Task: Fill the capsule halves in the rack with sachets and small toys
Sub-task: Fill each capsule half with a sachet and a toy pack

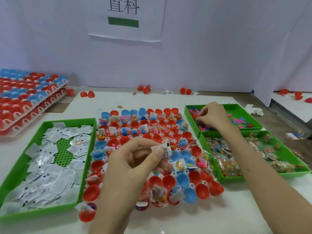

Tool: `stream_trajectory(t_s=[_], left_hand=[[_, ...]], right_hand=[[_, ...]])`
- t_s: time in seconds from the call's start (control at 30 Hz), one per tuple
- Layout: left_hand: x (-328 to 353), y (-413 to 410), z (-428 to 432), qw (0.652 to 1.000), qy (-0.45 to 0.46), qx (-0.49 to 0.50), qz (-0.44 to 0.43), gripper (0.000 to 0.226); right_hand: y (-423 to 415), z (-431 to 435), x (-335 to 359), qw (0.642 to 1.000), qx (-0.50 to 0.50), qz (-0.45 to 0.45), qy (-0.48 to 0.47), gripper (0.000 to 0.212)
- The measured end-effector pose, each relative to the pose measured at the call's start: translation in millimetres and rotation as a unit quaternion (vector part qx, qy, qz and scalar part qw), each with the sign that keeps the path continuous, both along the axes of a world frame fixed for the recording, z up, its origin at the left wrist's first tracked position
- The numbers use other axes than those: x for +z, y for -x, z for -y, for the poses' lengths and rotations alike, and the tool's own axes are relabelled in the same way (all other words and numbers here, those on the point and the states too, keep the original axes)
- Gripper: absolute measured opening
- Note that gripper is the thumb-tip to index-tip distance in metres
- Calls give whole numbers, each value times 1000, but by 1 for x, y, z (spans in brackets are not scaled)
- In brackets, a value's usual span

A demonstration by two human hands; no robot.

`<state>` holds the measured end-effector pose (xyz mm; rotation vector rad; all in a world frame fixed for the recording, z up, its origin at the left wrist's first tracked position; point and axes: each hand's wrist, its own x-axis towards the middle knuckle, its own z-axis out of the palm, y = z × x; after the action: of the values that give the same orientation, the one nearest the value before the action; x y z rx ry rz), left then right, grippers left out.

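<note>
Rack: we see it [131, 137] mid-worktop between green trays, its red and blue capsule halves [91, 193] partly filled.
Left hand: ours [131, 159] pinches 1 white sachet [164, 149] above the rack's middle.
Right hand: its [211, 115] fingers curl into the far-right tray [236, 109] of small toys [238, 120]; we cannot tell if they hold any.
Left tray: it [64, 149] holds loose sachets at the worktop's left edge.
Near-right tray: it [293, 173] holds clear packets [224, 159].

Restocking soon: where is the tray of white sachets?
In the head view, the sachet tray lies at the left, beside the capsule rack, nearer than the stacked racks.
</note>
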<state>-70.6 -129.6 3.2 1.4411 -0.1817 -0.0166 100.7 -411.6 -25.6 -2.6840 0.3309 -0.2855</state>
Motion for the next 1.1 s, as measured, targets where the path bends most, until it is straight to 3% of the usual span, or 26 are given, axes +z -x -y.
stream_trajectory(t_s=[0.2, 0.37, 0.5, 0.63, 0.73, 0.83, 0.93, 1.1], left_hand=[[-9, 4, 2, 998, 41, 43, 17, 22], [-11, 9, 19, 989, 132, 60, 4, 22], [-5, 14, 34, 980, 188, 62, -8, 21], [1, 17, 44, 980, 182, 83, 7, 23], [-2, 21, 51, 981, 167, 100, 11, 18], [-3, 27, 55, 979, 181, 94, 11, 17], [-1, 33, 53, 975, 208, 84, 0, 19], [-2, 39, 44, 973, 229, 21, -29, 16]], right_hand=[[7, 7, 19, 1000, -8, 20, -18, 8], [54, 0, 40, 982, 34, 94, -159, 7], [120, -38, 58, 905, 180, 126, -364, 10], [177, -73, 59, 834, 247, 169, -464, 17], [191, -86, 53, 807, 268, 207, -484, 12], [195, -95, 46, 811, 278, 201, -474, 19], [197, -99, 44, 813, 269, 194, -479, 8], [207, -95, 45, 806, 284, 199, -479, 13]])
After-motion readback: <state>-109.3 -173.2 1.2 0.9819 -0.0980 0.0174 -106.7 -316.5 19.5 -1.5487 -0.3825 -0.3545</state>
